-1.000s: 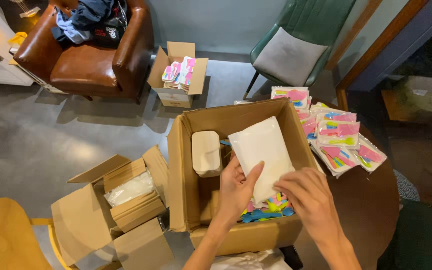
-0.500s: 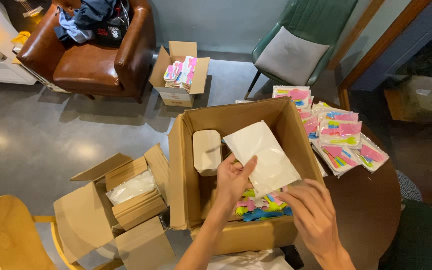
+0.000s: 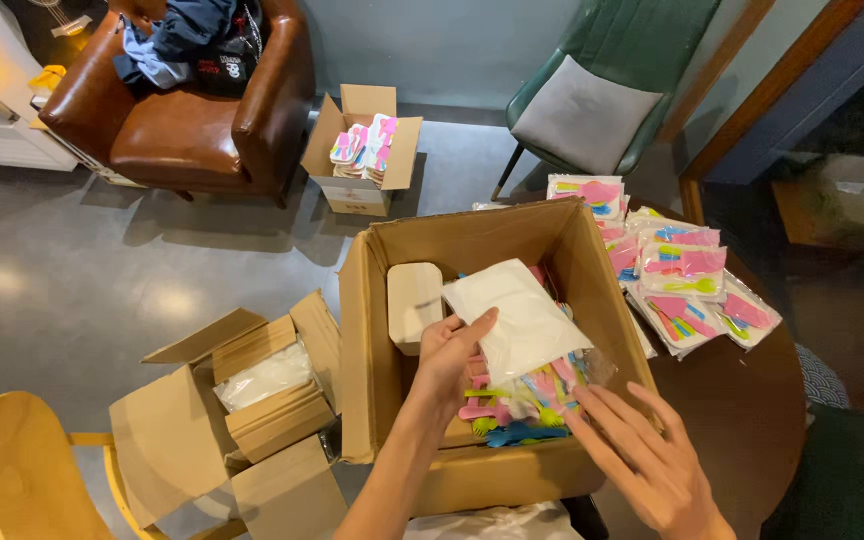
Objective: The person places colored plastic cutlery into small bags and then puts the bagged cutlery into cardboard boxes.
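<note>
A smaller opened carton (image 3: pixel 252 400) sits on the floor at left. The left hand (image 3: pixel 449 352) presses a white packet (image 3: pixel 517 320) inside the big cardboard box (image 3: pixel 372 330), its fingers (image 3: pixel 477 325) closed on the packet's edge. The right hand (image 3: pixel 642 460), fingers spread, touches the clear bag of coloured cutlery (image 3: pixel 527 400). More cutlery packs (image 3: pixel 677 280) crowd the round worktop (image 3: pixel 742 420) at right.

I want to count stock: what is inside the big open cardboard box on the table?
Inside the cardboard box: a white packet under the left hand, colourful plastic utensils, a beige block. Lower layers are covered.

I see a clear packet (image 3: pixel 524 350) of colourful plastic cutlery, white card side up, tilted inside the open cardboard box (image 3: pixel 382 330).
</note>
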